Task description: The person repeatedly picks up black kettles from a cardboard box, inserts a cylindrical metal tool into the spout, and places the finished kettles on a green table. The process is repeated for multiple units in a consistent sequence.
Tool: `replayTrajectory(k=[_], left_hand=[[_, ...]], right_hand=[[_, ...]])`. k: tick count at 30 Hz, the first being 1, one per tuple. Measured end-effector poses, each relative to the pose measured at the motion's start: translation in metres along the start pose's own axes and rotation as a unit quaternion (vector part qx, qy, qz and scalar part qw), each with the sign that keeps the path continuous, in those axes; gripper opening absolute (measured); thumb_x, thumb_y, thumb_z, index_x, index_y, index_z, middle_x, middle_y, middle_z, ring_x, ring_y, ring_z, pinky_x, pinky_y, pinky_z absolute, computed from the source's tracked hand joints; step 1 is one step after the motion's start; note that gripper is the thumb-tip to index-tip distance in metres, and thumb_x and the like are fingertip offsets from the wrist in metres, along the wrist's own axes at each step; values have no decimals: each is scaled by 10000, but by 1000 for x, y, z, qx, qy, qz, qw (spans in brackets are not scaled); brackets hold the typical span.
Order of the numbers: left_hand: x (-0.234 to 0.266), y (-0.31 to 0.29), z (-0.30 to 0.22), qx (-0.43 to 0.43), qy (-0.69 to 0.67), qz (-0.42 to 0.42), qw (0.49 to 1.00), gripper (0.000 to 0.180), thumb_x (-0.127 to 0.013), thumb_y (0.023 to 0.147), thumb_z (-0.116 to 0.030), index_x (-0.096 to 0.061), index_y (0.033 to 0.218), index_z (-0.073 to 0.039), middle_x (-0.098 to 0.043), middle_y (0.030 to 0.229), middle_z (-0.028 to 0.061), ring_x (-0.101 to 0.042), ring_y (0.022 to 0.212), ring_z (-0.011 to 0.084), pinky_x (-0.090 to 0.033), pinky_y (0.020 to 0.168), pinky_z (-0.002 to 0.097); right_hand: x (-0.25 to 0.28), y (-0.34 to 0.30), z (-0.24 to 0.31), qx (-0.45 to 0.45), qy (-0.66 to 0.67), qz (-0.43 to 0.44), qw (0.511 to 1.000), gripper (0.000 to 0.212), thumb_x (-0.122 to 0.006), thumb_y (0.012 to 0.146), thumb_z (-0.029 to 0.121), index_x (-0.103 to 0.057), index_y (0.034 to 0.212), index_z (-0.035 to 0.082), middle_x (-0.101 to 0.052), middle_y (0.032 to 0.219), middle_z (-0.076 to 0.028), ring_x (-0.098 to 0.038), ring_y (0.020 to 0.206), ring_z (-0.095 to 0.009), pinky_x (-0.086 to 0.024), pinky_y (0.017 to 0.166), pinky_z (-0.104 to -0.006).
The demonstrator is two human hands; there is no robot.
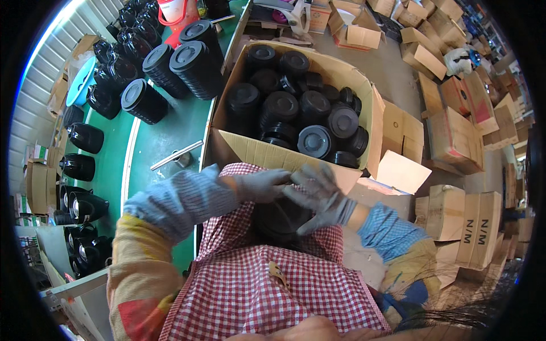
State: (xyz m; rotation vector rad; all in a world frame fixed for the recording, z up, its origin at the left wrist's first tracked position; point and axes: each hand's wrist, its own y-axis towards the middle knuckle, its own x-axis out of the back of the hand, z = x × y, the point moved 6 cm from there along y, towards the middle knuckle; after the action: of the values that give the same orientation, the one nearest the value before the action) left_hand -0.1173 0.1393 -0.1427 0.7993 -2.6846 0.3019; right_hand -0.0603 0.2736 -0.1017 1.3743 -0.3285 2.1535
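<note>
Black part [276,221] sits in the lap, on the near side of the carton [261,152]. Above it, left hand [264,185] has fingers close together; cannot tell whether they pinch. Right hand [319,196] has spread, blurred fingers. Lids [281,105] fill the carton; rod [176,155] lies left of it.

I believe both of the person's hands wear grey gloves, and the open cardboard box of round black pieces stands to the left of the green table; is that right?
Not quite: the head view shows the cardboard box of round black pieces to the right of the green table. The left hand and right hand are indeed grey-gloved.
</note>
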Motion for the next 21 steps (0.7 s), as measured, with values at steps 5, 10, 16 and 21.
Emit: replayTrajectory(k=[5, 10, 16, 21], left_hand=[[3, 44, -22, 93, 211, 75, 970, 425, -600, 983, -444, -690, 1218, -101, -721, 1072, 162, -684, 1075, 332, -518, 932, 472], [-6, 0, -25, 105, -91, 91, 986, 397, -656, 952, -395, -669, 1215, -97, -587, 1324, 182, -623, 1184, 281, -548, 956, 416], [-12, 27, -16, -336, -45, 125, 932, 253, -593, 1001, -292, -701, 1125, -100, -686, 1112, 161, -691, 890, 364, -557, 803, 437], [30, -5, -13, 126, 80, -101, 984, 321, -629, 984, -322, -642, 1196, -80, -675, 1136, 192, -661, 937, 327, -520, 847, 414]], right_hand=[[-28, 41, 72, 114, -68, -35, 991, 714, -586, 855, 660, -556, 1444, 256, -277, 1659, -103, -145, 1545, -382, -31, 1220, -647], [-20, 3, 3, 49, 22, 2, 999, 726, -680, 780, 617, -587, 1381, 220, -423, 1539, -129, -332, 1421, -374, -231, 1150, -574], [-21, 32, 64, 115, -36, 18, 993, 697, -564, 890, 622, -492, 1508, 308, -320, 1645, -104, -198, 1529, -398, -33, 1203, -661], [-3, 24, 58, 15, -29, -141, 989, 695, -450, 959, 645, -517, 1489, 200, -373, 1586, -162, -264, 1488, -432, -99, 1205, -633]])
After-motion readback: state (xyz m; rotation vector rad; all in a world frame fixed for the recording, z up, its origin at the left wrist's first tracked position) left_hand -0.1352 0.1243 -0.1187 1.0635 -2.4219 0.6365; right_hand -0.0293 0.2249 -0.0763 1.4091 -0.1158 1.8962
